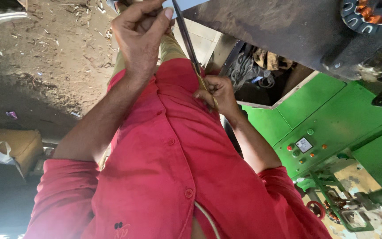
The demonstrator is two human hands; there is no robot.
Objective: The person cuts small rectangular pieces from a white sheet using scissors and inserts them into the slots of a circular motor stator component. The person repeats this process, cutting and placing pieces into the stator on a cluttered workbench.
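Red shirt point(164, 177) fills the near view, buttoned, sleeves rolled above the elbows. Left hand point(140, 37) up top, fingers curled tight round a thin dark rod point(185, 40), thumb pressed along it; grip closed on the rod. Rod runs slanted from the top edge down toward the shirt front, where it meets a yellowish strip point(208, 90). Right hand point(217, 93) sits against the shirt at mid-frame, fingers pinched narrow round the strip's lower end; grip closed on it. Hands are apart, left above right, rod and strip spanning between them. Khaki trousers point(169, 48) show behind the left hand. Dirt floor point(58, 66) at left, littered with scraps. Brown sack point(9, 146) at left edge. Green machine point(332, 119) at right with a small panel of buttons point(303, 146). Dark metal housing point(288, 31) upper right, copper windings point(372, 11) at its corner.
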